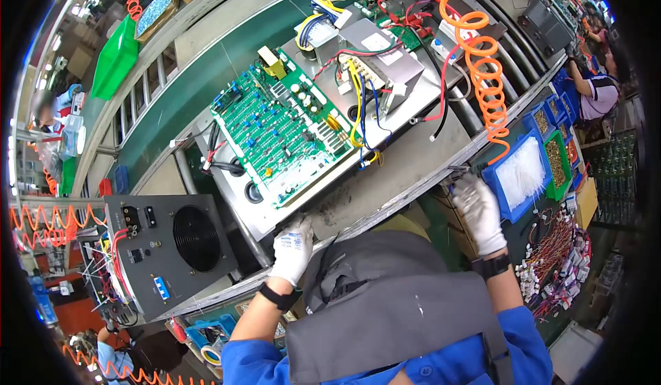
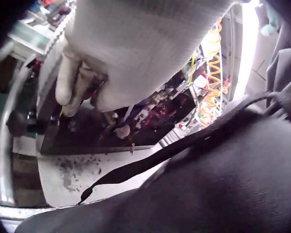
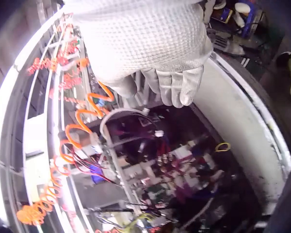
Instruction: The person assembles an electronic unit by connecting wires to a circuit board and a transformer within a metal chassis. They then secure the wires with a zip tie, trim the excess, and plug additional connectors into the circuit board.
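Note:
A metal plate (image 1: pixel 259 228) carries a large green circuit board (image 1: pixel 275 137), with power parts and colored wires at its far right. My white-gloved left hand (image 1: pixel 292 247) is at the plate's near edge. In the left wrist view its bent fingers (image 2: pixel 64 80) overlap the dark side of the unit; I cannot tell whether they grip the edge or only touch it. My gloved right hand (image 1: pixel 476 209) hangs over the near rail, right of the plate, holding nothing. In the right wrist view its fingers (image 3: pixel 170 90) are loosely bent and apart from the unit.
A dark box with a fan (image 1: pixel 165 251) stands at left on the conveyor. A coiled orange hose (image 1: pixel 485 75) hangs at right. Beyond the rail are a blue bin of white ties (image 1: pixel 520 172), small parts bins and a heap of wired connectors (image 1: pixel 558 261). Metal rollers (image 1: pixel 509 55) lie behind.

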The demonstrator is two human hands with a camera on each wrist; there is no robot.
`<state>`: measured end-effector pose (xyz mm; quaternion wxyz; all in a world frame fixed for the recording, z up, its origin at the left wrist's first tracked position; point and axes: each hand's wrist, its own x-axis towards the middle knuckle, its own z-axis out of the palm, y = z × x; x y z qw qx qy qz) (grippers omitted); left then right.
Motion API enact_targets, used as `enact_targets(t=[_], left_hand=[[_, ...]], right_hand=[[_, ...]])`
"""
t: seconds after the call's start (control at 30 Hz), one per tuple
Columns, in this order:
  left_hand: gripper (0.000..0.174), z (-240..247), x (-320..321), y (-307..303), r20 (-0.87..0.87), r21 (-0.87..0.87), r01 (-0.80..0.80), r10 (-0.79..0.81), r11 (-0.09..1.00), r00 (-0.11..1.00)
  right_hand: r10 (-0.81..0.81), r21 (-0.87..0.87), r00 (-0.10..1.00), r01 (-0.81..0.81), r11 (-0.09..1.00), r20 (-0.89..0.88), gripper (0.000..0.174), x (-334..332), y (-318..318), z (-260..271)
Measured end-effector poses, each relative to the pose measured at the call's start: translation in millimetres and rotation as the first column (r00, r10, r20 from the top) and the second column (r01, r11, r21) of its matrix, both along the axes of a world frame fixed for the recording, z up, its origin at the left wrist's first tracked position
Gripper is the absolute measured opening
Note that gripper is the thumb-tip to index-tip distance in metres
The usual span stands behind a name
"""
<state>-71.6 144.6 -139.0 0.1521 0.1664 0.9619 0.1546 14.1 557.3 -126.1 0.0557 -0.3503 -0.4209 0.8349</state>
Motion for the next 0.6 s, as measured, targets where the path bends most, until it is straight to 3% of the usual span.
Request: enact_targets(t=[0.07, 0.13, 0.2, 0.23, 0.27, 0.33, 0.37, 0.43, 0.5, 0.53, 0.57, 0.6], left_hand=[[0.032, -51, 0, -5, -0.045, 0.22, -0.026, 0.036, 0.975, 0.998], [0.031, -54, -7, 13, -0.028, 0.214, -0.099, 0.108, 0.972, 0.994], [0.03, -63, -20, 33, -0.03, 0.216, -0.179, 0.19, 0.96, 0.981], [0.03, -71, -26, 39, -0.08, 0.117, -0.174, 0.184, 0.978, 0.98], [0.03, -81, -31, 42, -0.125, 0.009, -0.18, 0.18, 0.984, 0.976], [0.034, -93, -31, 39, -0.1, -0.189, -0.289, 0.275, 0.938, 0.956], [0.035, -96, -26, 35, -0.133, -0.265, -0.332, 0.307, 0.905, 0.942], [0.036, -96, -22, 27, -0.162, -0.378, -0.385, 0.349, 0.842, 0.923], [0.039, -94, -32, 22, -0.224, -0.236, -0.503, 0.457, 0.831, 0.861], [0.039, -96, -32, 18, -0.217, -0.267, -0.506, 0.46, 0.82, 0.861], [0.04, -100, -28, 14, -0.198, -0.328, -0.445, 0.4, 0.833, 0.895], [0.042, -103, -25, 14, -0.168, -0.38, -0.377, 0.337, 0.845, 0.926]], right_hand=[[0.168, 0.086, 0.982, -0.175, 0.981, 0.082, 0.048, 1, -12, -21], [0.365, 0.182, 0.921, -0.385, 0.905, 0.135, 0.047, -12, -21, -33], [0.62, 0.497, 0.728, -0.669, 0.553, 0.292, 0.046, -42, -26, -39], [0.645, 0.685, 0.658, -0.675, 0.276, 0.388, 0.046, -55, -26, -42], [0.682, 0.657, 0.566, -0.736, 0.164, 0.464, 0.052, -68, -18, -70], [0.571, 0.691, 0.513, -0.709, -0.138, 0.641, 0.064, -91, -6, -109], [0.597, 0.695, 0.497, -0.704, -0.146, 0.629, 0.064, -103, -2, -113], [0.394, 0.548, 0.405, -0.742, -0.386, 0.825, 0.077, -129, -6, -122], [0.436, 0.594, 0.426, -0.702, -0.394, 0.793, 0.08, -145, -5, -148], [0.439, 0.619, 0.45, -0.672, -0.407, 0.778, 0.084, -143, -3, -160], [0.403, 0.643, 0.501, -0.591, -0.487, 0.766, 0.085, -134, -4, -168], [0.43, 0.675, 0.52, -0.571, -0.467, 0.738, 0.084, -130, 0, -162]])
